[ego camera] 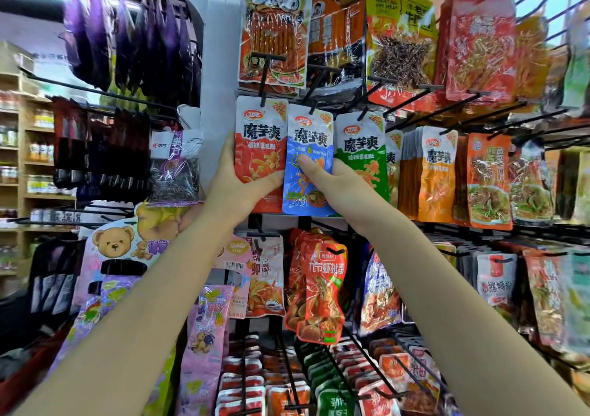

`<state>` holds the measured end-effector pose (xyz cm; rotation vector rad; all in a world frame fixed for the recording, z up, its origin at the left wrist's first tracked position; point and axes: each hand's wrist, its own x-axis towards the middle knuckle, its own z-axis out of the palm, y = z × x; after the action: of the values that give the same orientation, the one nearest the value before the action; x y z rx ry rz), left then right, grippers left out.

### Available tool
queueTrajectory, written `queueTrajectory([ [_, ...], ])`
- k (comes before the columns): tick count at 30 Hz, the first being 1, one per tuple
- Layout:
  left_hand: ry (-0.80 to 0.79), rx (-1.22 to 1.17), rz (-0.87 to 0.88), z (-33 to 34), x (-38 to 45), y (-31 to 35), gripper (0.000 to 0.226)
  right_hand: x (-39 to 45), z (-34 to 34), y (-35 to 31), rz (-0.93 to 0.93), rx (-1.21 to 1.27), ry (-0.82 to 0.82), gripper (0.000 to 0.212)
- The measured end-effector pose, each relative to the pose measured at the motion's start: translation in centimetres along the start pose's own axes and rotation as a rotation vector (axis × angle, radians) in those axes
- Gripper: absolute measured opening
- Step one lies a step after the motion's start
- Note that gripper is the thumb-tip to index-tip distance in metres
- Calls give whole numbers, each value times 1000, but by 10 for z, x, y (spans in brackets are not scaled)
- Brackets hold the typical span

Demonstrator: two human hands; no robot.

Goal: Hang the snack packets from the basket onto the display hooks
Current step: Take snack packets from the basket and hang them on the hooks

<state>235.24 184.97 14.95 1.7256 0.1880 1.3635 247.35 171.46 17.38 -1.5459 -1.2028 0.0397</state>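
Three snack packets hang side by side on black display hooks at mid height: a red packet point(260, 147), a blue packet point(308, 147) and a green packet point(362, 150). My left hand point(238, 185) grips the red packet, thumb across its lower front and fingers behind its left edge. My right hand point(338, 189) holds the blue packet, thumb pressed on its front and fingers behind it. The blue packet's top hole sits at its hook point(314, 104). No basket is in view.
The wire rack is packed with hanging snack packets above, below and to the right, with hook ends point(424, 88) jutting toward me. Purple packets point(127, 39) and a bear-printed pack point(115, 243) hang at the left. Shelves with jars point(35, 154) stand far left.
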Motion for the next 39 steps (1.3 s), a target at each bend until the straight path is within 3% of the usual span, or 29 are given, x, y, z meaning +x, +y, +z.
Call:
queueTrajectory([
  [2, -4, -8, 2, 1, -1, 0, 116, 3, 1, 4, 0, 7, -18, 105],
  [4, -13, -26, -7, 2, -3, 2, 104, 4, 0, 3, 2, 8, -28, 105],
  [6, -30, -80, -24, 0, -1, 1, 97, 0, -3, 1, -14, 16, -23, 86],
  [9, -41, -112, -42, -4, 0, 3, 111, -4, -10, 0, -65, 8, -17, 49],
  [13, -34, -122, -43, -6, -2, 4, 111, -8, -12, -3, -100, -49, 26, 31],
  [17, -41, -137, -28, -8, 0, 0, 106, -12, -12, -3, -138, -251, 129, 53],
  [26, -10, -142, 0, -6, -13, 6, 80, -21, -11, -1, -263, -517, 275, 60],
  [31, 100, 185, 18, -12, -25, 12, 104, -24, -14, 0, -295, -663, 310, 58],
  [36, 166, 512, 291, -3, -40, 20, 90, -20, -12, 3, -321, -702, 302, 62],
  [39, 102, 485, 240, -1, -39, 15, 91, -17, -15, 4, -336, -633, 274, 61],
])
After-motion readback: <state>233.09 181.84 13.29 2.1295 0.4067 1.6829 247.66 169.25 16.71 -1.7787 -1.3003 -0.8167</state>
